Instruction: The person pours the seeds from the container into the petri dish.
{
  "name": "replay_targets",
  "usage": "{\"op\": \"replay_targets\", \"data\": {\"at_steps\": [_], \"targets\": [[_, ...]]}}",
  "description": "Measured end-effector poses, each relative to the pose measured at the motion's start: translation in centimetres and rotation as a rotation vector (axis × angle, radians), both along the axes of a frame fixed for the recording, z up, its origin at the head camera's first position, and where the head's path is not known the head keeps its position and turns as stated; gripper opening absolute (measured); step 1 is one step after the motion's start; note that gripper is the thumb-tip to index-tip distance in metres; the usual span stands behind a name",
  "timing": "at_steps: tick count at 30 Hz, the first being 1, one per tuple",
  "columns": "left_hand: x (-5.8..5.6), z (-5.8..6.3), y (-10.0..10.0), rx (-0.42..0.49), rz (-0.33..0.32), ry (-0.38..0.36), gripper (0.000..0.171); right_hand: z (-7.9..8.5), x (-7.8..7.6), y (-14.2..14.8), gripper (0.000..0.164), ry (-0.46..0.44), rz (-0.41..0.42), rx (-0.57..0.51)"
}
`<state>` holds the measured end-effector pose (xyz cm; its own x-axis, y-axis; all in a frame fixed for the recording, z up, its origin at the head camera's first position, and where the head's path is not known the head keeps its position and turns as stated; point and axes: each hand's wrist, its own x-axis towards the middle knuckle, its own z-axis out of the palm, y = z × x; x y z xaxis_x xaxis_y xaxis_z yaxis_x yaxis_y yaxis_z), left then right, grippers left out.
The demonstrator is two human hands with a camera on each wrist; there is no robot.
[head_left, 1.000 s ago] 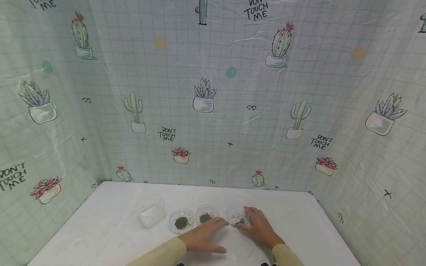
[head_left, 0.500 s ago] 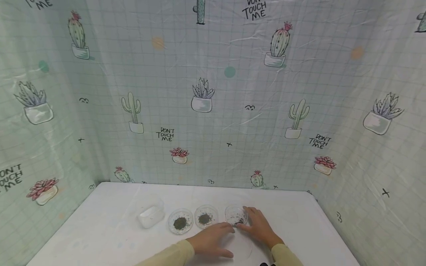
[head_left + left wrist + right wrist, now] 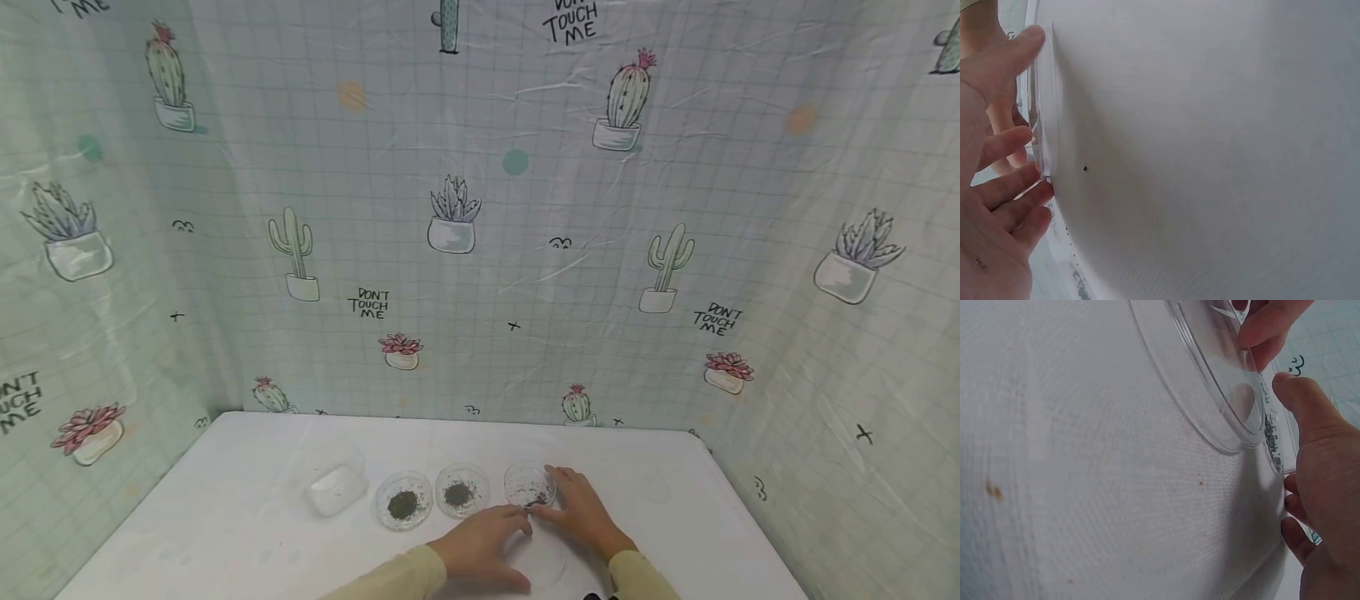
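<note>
In the head view, my left hand holds a clear, round petri dish lid by its rim, low over the white table. The left wrist view has the thumb and fingers along the edge of this lid. Just beyond it, my right hand grips a petri dish with dark crumbs in it, thumb at the near side and fingers round the right side. Through the right wrist view, the crumb-filled dish sits behind the lid.
Two more petri dishes, one left and one middle, hold dark green crumbs. A clear plastic box stands further left. Small dark specks lie on the white table. A cactus-print curtain encloses the back and sides.
My left hand has moved a little right and nearer, settling on the clear lid. The right hand stays at its dish. The head view has shifted slightly.
</note>
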<state>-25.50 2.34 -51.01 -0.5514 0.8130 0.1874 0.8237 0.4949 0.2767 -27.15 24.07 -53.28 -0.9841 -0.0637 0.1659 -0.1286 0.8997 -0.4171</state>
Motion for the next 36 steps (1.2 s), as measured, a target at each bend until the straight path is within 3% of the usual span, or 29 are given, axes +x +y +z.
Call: {"op": "replay_targets", "data": {"at_steps": [4,12,21,26,31,36], "targets": [[0.0,-0.1,0.1,-0.001,0.004,0.012,0.059,0.0,0.0,0.0,0.079,0.008,0.003,0.009],[0.3,0.8,-0.9,-0.048,0.016,-0.046,0.061,0.1,0.1,-0.1,0.079,0.032,0.012,0.008],[0.3,0.1,-0.4,-0.06,0.025,-0.035,0.069,-0.2,0.2,0.1,0.078,0.065,0.011,0.014],[0.0,1.3,-1.1,-0.068,0.033,-0.016,0.068,-0.1,0.2,0.1,0.078,0.051,0.009,0.015],[-0.4,2.9,-2.1,-0.064,0.052,-0.076,0.067,0.1,0.3,0.0,0.078,0.045,0.012,-0.003],[-1.2,3.8,-2.5,-0.057,0.084,-0.104,0.065,0.1,0.3,-0.1,0.076,0.036,0.018,-0.018]]}}
